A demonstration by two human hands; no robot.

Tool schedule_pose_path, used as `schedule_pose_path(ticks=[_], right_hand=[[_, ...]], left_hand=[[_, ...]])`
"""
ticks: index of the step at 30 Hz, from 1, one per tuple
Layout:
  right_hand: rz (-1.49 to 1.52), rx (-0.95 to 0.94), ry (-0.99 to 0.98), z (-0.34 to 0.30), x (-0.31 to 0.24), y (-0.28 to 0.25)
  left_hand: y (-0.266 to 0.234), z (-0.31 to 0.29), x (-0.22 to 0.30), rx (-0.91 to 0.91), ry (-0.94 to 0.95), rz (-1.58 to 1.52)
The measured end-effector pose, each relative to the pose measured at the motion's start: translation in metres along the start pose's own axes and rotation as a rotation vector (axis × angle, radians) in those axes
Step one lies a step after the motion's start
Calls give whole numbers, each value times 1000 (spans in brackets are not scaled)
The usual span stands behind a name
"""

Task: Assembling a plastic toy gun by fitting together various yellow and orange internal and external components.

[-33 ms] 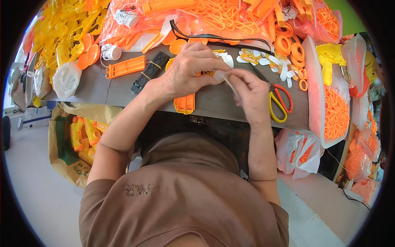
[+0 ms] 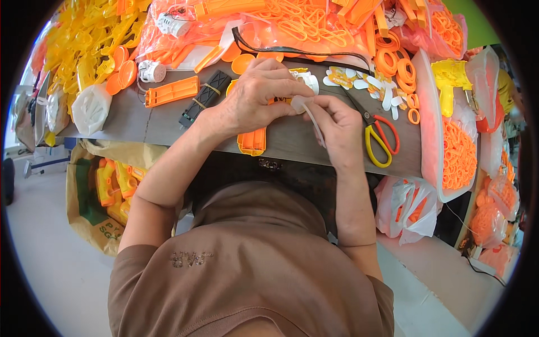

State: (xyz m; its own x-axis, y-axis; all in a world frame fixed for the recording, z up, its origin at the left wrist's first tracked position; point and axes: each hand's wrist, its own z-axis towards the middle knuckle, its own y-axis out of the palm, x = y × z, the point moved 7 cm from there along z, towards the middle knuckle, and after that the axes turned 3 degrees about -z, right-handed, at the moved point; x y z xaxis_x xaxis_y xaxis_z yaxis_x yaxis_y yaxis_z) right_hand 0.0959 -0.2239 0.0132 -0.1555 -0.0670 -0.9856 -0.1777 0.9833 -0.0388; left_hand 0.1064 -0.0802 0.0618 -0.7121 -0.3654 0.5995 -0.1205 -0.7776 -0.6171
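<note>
Right hand [image 2: 341, 123] pinches thin translucent strip [image 2: 315, 126]; left hand [image 2: 259, 92] grips moulded orange plastic shell [image 2: 252, 141]

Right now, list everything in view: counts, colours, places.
Yellow parts: many, yellow, upper left
Orange parts: many, orange, far side
White cylinders: several, white, upper left, centre
Orange discs: several, orange, upper left
Tray: one, orange, left
Banded box: one, dark, beside tray
Cord: one, black, far side
White strips: several, white, right
Large rings: several, orange, right
Scissors: one, red-yellow handles, right
Bin: one, translucent, far right
Yellow shell: one, yellow, upper right
Paper bag: one, brown, lower left
Plastic bags: several, whitish, both sides
Worktop: one, grey, centre
Casing: one, orange-yellow, centre
Translucent strip: one, whitish, centre
Left grip: one, bare, over casing
Right grip: one, bare, pinching strip
</note>
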Motion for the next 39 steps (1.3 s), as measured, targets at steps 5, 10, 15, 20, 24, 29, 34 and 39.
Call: schedule_pose_path(ticks=[5,10,15,20,24,29,34,39], right_hand=[[-68,178,-200,-6,7,6],[-87,216,-93,-19,11,6],[97,244,-89,-23,16,12],[364,146,7,-15,27,18],[468,124,-52,-18,32,23],[521,119,-83,-23,29,27],[637,96,-80,-26,32,31],[679,75,-99,-27,33,34]], left_hand=[[-6,-1,6,63,-92,-93],[-5,1,2,-60,-13,29],[2,0,-11,-87,-2,-34],[1,3,-15,-69,-38,-50],[0,4,-16,-73,-69,-77],[1,4,-11,-108,-3,-19],[5,2,-9,-111,24,9],[5,0,-7,-97,17,38]])
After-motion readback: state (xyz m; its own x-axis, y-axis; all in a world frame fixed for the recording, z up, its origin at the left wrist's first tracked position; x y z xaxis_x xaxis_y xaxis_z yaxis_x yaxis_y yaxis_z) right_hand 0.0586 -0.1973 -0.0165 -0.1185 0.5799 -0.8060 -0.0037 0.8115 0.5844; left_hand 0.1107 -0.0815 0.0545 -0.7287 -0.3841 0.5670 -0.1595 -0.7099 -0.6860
